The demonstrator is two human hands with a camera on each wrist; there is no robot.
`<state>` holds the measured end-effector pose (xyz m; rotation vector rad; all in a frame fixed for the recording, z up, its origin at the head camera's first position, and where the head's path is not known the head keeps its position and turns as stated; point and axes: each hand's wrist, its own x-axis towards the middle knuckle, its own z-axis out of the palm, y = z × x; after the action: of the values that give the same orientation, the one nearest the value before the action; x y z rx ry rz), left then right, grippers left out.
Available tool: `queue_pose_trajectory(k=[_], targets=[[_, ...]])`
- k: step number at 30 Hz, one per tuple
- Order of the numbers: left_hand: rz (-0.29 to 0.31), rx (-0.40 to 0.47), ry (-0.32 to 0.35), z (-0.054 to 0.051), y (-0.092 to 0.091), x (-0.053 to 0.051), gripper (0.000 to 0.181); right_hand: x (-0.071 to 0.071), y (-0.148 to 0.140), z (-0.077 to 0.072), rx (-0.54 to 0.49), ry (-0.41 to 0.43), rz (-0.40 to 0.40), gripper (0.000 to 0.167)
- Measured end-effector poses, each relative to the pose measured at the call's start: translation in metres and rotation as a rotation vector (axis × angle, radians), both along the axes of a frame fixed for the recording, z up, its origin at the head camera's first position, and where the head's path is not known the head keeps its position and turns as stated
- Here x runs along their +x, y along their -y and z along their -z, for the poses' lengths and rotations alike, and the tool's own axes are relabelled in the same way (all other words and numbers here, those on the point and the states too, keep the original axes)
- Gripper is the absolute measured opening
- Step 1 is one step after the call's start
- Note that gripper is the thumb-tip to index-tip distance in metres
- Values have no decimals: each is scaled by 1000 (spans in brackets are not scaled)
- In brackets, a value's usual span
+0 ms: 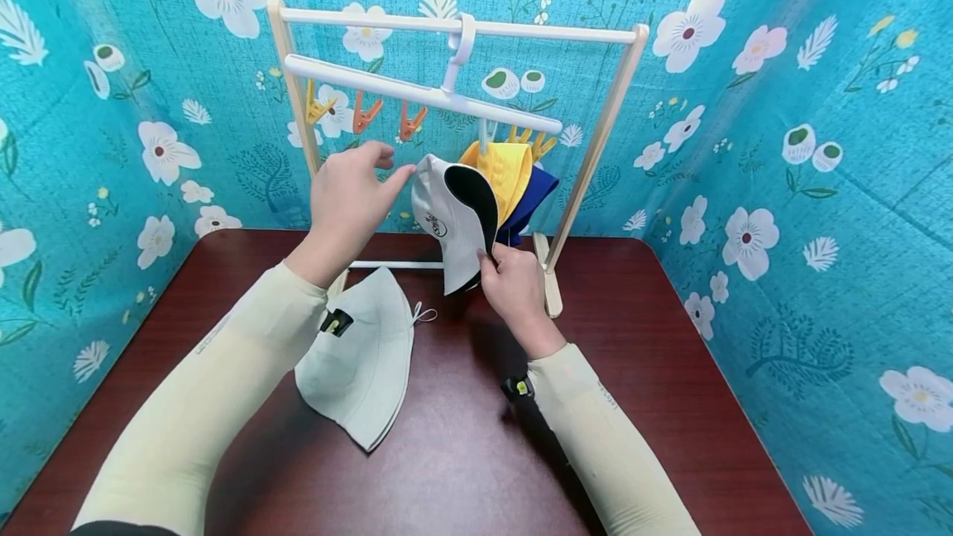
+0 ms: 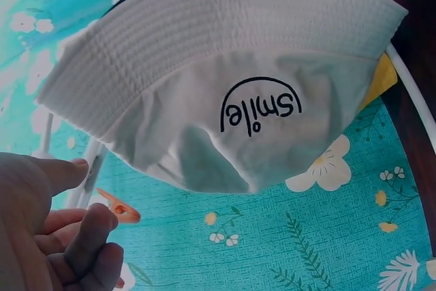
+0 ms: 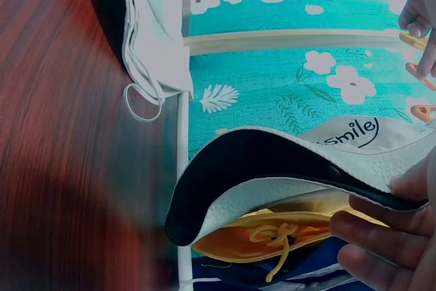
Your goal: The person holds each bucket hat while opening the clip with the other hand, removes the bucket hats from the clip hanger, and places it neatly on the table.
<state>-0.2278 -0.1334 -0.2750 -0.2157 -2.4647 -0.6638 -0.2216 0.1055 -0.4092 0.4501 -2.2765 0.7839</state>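
Note:
A white bucket hat [image 1: 449, 222] with a black lining and the word "smile" is in the air in front of the rack. My right hand [image 1: 515, 281] pinches its brim between thumb and fingers. In the left wrist view the hat [image 2: 184, 120] appears crown down. My left hand [image 1: 348, 195] is beside the crown, its thumb close to the fabric; the left wrist view shows a gap between these loosely bent fingers [image 2: 95, 236] and the hat. Behind it, a yellow hat [image 1: 509, 168] and a dark blue hat [image 1: 538, 193] hang from the clip hanger [image 1: 417, 95].
A wooden rack [image 1: 599, 147] carries the white hanger by its hook. Orange clips [image 1: 365, 114] and a yellow clip [image 1: 316, 106] hang on its left half. A pale bucket hat [image 1: 365, 354] with a cord loop lies on the dark red table [image 1: 462, 453]. Flowered cloth [image 1: 744, 172] surrounds the table.

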Motion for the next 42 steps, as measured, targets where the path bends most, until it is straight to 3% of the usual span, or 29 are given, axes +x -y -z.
queue_pose_trajectory(k=[13,25,31,42], targets=[[61,24,-33,13,15,31,44,0,-1,-1,-3,-4,-10,47],[143,82,-128,27,30,57,36,1,-2,-1,3,6,-14,47],[171,79,-199,35,39,69,27,3,-2,-2,3,7,-18,47],[221,41,-215,50,51,91,28,3,-1,-1,5,-13,-16,47]])
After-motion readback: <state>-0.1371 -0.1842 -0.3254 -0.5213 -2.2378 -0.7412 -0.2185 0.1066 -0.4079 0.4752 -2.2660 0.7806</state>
